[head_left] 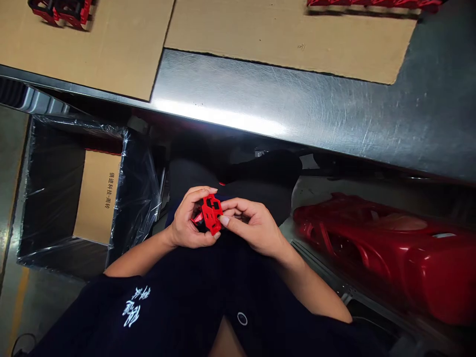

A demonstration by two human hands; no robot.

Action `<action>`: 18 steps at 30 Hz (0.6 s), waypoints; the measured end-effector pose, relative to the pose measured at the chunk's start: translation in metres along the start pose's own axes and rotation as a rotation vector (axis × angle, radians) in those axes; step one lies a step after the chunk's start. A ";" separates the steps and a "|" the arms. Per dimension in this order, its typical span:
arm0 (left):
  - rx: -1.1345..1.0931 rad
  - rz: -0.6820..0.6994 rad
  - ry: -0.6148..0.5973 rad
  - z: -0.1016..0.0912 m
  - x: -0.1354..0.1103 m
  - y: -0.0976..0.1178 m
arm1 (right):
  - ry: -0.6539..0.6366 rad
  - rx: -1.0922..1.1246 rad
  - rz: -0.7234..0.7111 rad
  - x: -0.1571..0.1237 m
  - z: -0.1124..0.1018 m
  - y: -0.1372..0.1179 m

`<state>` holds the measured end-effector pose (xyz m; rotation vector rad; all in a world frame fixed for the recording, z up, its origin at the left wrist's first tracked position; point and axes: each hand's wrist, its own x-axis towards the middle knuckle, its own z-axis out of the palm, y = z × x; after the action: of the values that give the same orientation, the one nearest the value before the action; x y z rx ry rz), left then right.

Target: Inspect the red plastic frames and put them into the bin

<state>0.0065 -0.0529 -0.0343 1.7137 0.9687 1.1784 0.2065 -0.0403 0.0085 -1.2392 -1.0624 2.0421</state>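
Observation:
Above my lap I hold a small red plastic part (212, 214) with black pieces and cut-outs in it. My left hand (187, 220) wraps round it from the left, thumb and fingertips at its ends. From the other side, my right hand (253, 223) touches its right edge with a thumb and curled fingers. Whatever lies between the right fingertips is too small to make out. The underside of the part is hidden in my left palm.
A metal workbench (282, 106) spans the front, with cardboard sheets (267, 34) on it. Red-and-black parts (70, 12) sit far left, a red row (364, 4) far right. A plastic-lined box (48, 193) stands left; large red moulded pieces (390, 253) lie right.

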 end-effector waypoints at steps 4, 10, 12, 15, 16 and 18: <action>-0.063 -0.050 0.008 0.004 0.000 0.001 | -0.030 0.123 0.045 0.002 -0.002 0.005; -0.170 -0.128 0.009 0.005 0.001 0.005 | -0.101 0.273 0.083 0.005 -0.002 0.009; -0.206 -0.146 0.001 0.005 0.001 0.005 | -0.110 0.289 0.083 0.006 -0.002 0.009; -0.234 -0.160 0.005 0.006 0.001 0.004 | -0.108 0.281 0.075 0.008 -0.002 0.010; -0.228 -0.154 0.011 0.008 0.001 0.003 | -0.106 0.274 0.070 0.009 -0.002 0.011; -0.187 -0.115 0.035 0.009 0.001 0.001 | -0.098 0.256 0.064 0.011 -0.003 0.013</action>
<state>0.0152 -0.0546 -0.0347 1.4755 0.9342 1.1875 0.2038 -0.0381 -0.0087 -1.0642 -0.7812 2.2268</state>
